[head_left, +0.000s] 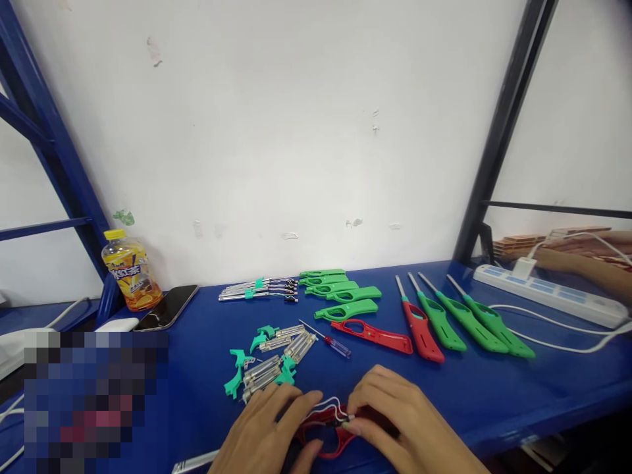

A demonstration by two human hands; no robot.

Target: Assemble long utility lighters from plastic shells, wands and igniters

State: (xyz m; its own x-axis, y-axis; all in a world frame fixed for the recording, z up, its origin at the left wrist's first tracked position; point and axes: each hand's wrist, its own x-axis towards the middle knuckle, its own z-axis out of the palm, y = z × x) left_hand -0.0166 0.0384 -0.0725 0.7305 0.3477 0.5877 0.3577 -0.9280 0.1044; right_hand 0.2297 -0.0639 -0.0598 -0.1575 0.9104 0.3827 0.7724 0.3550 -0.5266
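Note:
My left hand is closed on the left part of a red lighter shell at the table's near edge. A silver metal tube sticks out to the left beneath that hand. My right hand pinches a small black igniter piece over the shell's trigger opening. Thin white wires loop up between both hands. Beyond my left hand lie clear fuel tanks and turquoise triggers. A screwdriver rests just past them. My palms hide part of the shell.
Green shell halves, a red shell half and wired metal tubes lie at the back. Assembled lighters lie right of centre. A power strip, a bottle and a phone flank them. Another person's arm shows at right.

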